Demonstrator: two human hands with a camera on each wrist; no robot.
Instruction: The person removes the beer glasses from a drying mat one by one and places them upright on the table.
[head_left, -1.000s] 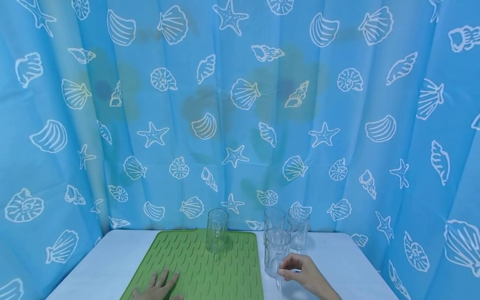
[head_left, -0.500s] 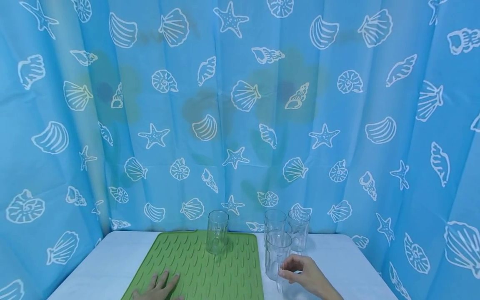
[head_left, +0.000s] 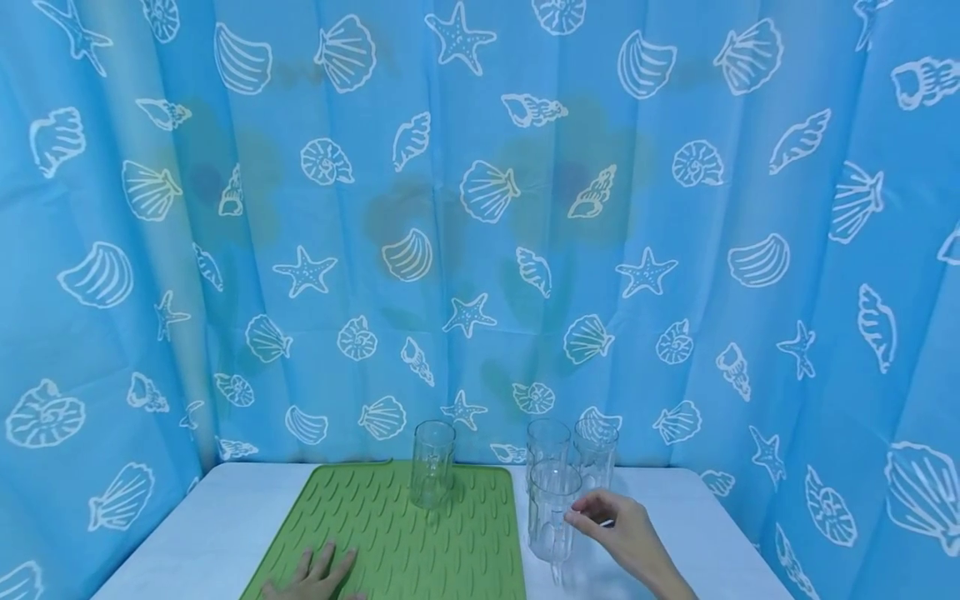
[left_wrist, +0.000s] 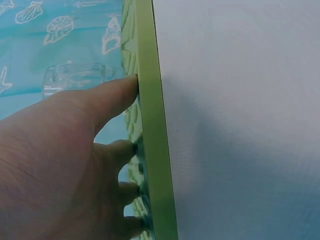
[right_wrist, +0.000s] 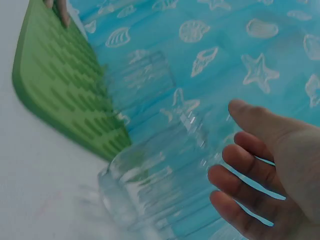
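My left hand (head_left: 315, 575) lies spread on a green ribbed mat (head_left: 397, 542), its fingertips on the mat's surface; in the left wrist view the thumb (left_wrist: 112, 97) touches near the mat's edge. Beside the mat's right edge stands a clear glass mug (head_left: 551, 521). My right hand (head_left: 618, 529) is just right of that mug, thumb and fingers loosely bent. In the right wrist view a gap shows between thumb and fingers, and the mug (right_wrist: 155, 185) stands apart from them. Another glass mug (head_left: 432, 467) stands upright near the mat's far edge.
Two more clear glasses (head_left: 547, 437) (head_left: 597, 458) stand close behind the front mug. All sit on a table with a white cover (head_left: 690, 533). A blue curtain (head_left: 480, 250) with shell prints hangs right behind the table.
My right hand has let go of the front mug and drawn slightly right, away from it. The left hand and the glasses have stayed where they were.
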